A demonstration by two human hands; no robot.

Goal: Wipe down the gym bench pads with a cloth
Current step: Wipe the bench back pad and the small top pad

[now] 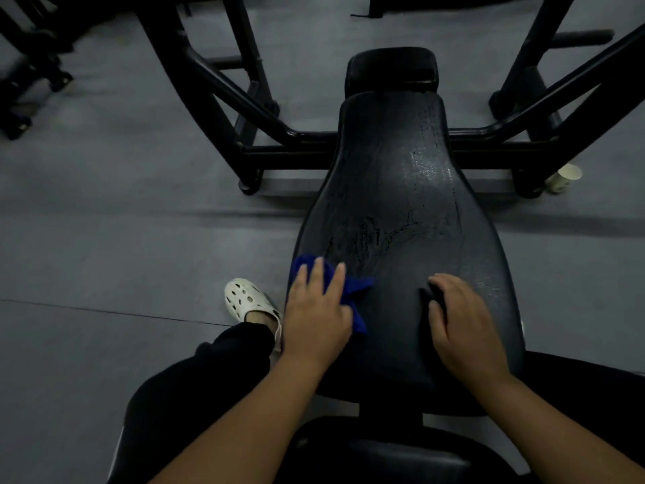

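Blue cloth (356,287): bunched on the near-left edge of the long black back pad (394,190), partly under your left hand (316,309). That hand lies flat on it, fingers straight and spread, pressing down; cloth corners stick out past the fingertips and beside the thumb.

Your right hand (464,323) rests on the same pad, near-right, apart from the cloth. Its fingers are bent over a dark patch. Can't tell whether they grasp anything or that is shadow.

Pad surface: streaky marks mid-pad, a dull sheen further up towards the right.

Beyond its narrow far end, a small black pad (391,69). Seat pad (401,455) below your forearms.

Black steel frame (286,148) crosses under the back pad. Paper cup (563,178) on the grey floor (104,221) by the frame's right foot. Your white clog (244,298) is planted left of the pad.
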